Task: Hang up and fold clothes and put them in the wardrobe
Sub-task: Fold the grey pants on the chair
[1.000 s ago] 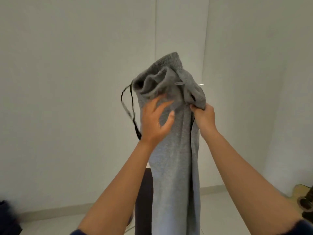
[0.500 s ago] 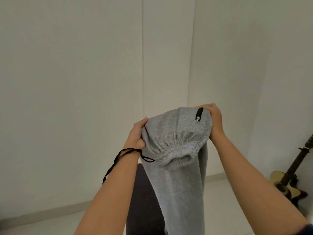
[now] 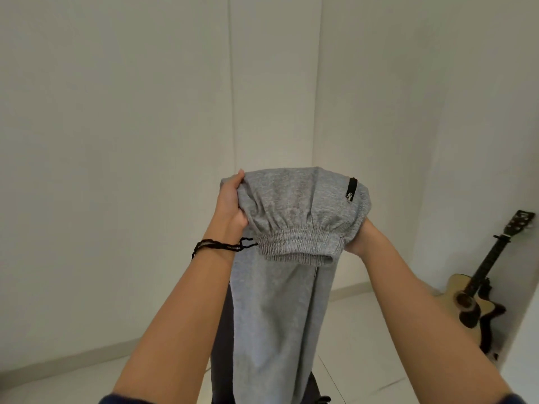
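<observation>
Grey soft sweatpants point(image 3: 280, 316) hang in the middle of the frame, a brown wooden guitar point(image 3: 478, 295) leans at the lower right, the left hand point(image 3: 232, 199) grips their left side, the right hand point(image 3: 360, 237) sits under their right side with its grip hidden, so I cannot tell, and a thin black drawstring point(image 3: 221, 246) lies across the left wrist.

Sweatpants point(image 3: 277, 322) are seen as matt, heathered knit cloth; waistband point(image 3: 297, 246) is ribbed; drawstring point(image 3: 221, 246) is braided cord; guitar point(image 3: 463, 301) is finished glossy wood; walls point(image 3: 116, 141) matt.
</observation>
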The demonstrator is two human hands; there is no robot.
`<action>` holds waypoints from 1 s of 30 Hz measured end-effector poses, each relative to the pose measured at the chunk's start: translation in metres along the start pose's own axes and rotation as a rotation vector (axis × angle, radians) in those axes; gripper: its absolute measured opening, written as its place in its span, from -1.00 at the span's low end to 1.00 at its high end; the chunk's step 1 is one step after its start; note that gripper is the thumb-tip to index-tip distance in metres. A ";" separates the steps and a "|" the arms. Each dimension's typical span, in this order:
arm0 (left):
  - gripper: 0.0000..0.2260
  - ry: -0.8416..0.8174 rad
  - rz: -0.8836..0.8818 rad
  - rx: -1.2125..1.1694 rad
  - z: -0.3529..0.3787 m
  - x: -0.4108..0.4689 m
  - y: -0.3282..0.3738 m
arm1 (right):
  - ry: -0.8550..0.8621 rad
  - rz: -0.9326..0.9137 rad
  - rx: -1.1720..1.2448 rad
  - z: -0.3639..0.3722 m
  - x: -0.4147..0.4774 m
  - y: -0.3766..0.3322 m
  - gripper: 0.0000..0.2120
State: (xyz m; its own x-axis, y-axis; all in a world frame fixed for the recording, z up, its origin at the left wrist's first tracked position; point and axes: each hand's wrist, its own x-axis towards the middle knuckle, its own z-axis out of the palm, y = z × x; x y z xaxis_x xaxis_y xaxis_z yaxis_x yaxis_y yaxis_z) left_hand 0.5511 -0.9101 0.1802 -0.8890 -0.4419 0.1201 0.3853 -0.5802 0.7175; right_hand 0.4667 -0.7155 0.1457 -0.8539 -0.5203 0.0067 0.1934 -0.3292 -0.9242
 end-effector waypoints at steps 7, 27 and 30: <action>-0.76 0.088 0.008 0.077 0.002 0.000 0.027 | 0.286 -0.213 0.327 0.018 0.013 0.015 -0.75; -0.79 0.200 0.042 -0.017 -0.024 -0.026 0.044 | 0.247 -0.271 -0.245 0.007 0.019 -0.005 -0.92; -0.78 0.238 0.039 -0.076 -0.027 -0.026 0.038 | 0.052 -0.085 0.189 0.002 0.017 0.003 -0.86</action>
State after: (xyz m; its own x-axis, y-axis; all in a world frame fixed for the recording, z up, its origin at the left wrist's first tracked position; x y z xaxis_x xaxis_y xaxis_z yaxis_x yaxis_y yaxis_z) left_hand 0.5960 -0.9393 0.1860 -0.7929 -0.6088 -0.0249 0.4441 -0.6054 0.6606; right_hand 0.4541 -0.7271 0.1442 -0.8936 -0.4452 0.0572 0.2030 -0.5144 -0.8332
